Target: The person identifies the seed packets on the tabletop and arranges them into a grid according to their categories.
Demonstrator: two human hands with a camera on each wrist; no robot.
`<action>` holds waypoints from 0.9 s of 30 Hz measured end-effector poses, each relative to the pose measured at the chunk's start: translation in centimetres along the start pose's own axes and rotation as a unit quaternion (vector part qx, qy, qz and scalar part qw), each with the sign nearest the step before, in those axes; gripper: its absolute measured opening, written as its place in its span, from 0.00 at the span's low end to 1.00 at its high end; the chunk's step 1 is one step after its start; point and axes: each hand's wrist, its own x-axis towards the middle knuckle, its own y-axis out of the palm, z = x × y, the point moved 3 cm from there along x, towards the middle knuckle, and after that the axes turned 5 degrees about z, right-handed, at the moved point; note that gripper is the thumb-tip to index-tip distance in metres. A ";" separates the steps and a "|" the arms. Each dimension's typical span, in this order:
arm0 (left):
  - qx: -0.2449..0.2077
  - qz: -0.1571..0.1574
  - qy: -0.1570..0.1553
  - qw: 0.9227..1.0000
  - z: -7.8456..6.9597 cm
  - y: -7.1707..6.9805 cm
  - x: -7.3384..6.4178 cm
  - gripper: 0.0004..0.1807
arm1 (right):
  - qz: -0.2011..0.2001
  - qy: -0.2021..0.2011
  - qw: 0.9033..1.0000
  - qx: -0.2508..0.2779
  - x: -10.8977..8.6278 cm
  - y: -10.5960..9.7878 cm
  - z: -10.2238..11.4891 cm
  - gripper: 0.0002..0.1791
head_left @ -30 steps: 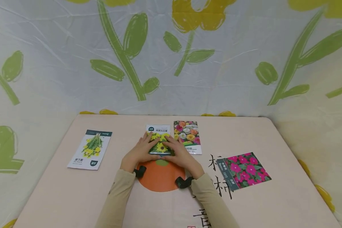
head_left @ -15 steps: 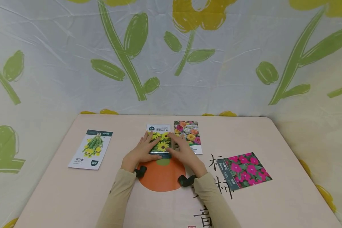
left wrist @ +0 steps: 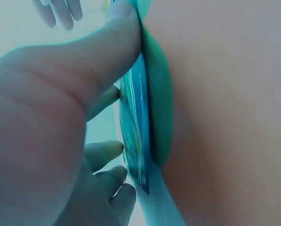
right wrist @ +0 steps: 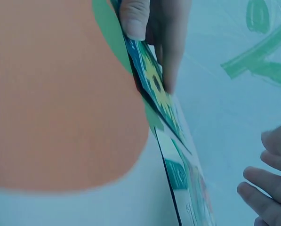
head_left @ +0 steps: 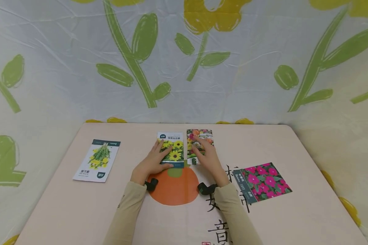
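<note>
My left hand (head_left: 151, 163) rests with spread, straight fingers on a packet with yellow flowers (head_left: 175, 156), its thumb along the dark bottom edge. In the left wrist view, the thumb and fingertips lie on that packet (left wrist: 134, 117). To its right is a packet with multicoloured blooms (head_left: 191, 156), separated by a narrow gap. Over it is my right hand (head_left: 210, 159), its fingers loosely extended and covering part of the picture. The right wrist view shows these right fingers (right wrist: 265, 188) apart from the multicoloured packet (right wrist: 180, 176), holding nothing.
A white packet with a yellow bouquet (head_left: 98, 160) lies at the left. A packet with pink flowers (head_left: 265, 183) lies tilted at the right, over black lettering on the pale tablecloth (head_left: 309, 217). A flower-printed curtain (head_left: 184, 102) hangs behind the table.
My right hand has lifted off the yellow-flower packet and moved right, over the multicoloured packet. The left hand has stayed in place on the yellow-flower packet.
</note>
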 end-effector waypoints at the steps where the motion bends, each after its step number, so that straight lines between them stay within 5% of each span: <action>1: 0.003 -0.004 0.002 1.000 0.0 0.0 0.0 0.41 | -0.008 -0.003 1.000 -0.002 0.0 -0.2 -0.1 0.25; 10: 0.020 -0.019 0.000 1.000 -0.2 -0.2 0.0 0.37 | -0.030 0.002 0.999 -0.027 0.0 -1.0 -1.3 0.25; 19: 0.035 -0.019 -0.008 0.999 -0.4 0.0 0.2 0.37 | 0.006 0.059 0.996 -0.066 -0.4 -1.2 -2.2 0.30; 27: 0.042 -0.017 -0.013 0.999 -0.4 0.0 0.4 0.37 | 0.035 0.062 0.991 -0.111 -0.5 -0.9 -3.0 0.35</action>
